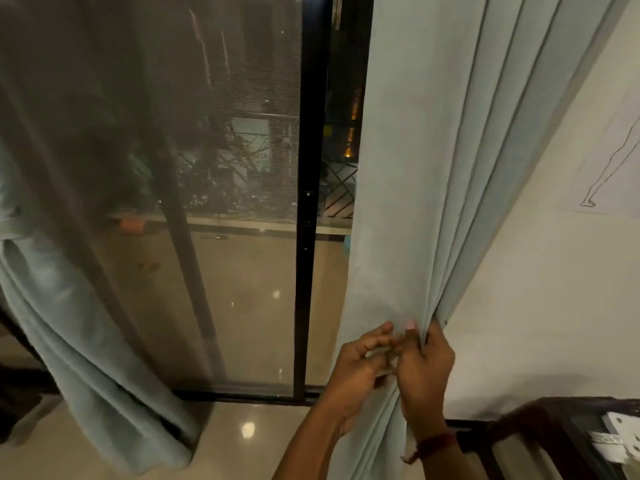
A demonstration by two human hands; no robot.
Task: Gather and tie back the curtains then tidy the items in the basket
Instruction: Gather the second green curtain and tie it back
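Head view: both hands bunching the right curtain at its gathered waist.

Right hand (424, 367), thread band at the wrist, fingers curled round the pleats of the right curtain (419, 202), pinching the folds together beside the wall (540, 306). Left hand (356, 362), fingers bent and working against the same bundle just beside the right; whether it grips cloth or a tie cannot be told. Left curtain (69, 323) hangs loose over the sheer, well apart across the sliding door (306, 202). Basket not in view; dark furniture (554, 427) at lower right. Advice: keep the right hand clamped while the left sweeps in the curtain's outer edge, stacking pleats evenly, then wrap the tie at this height so no fold slips.
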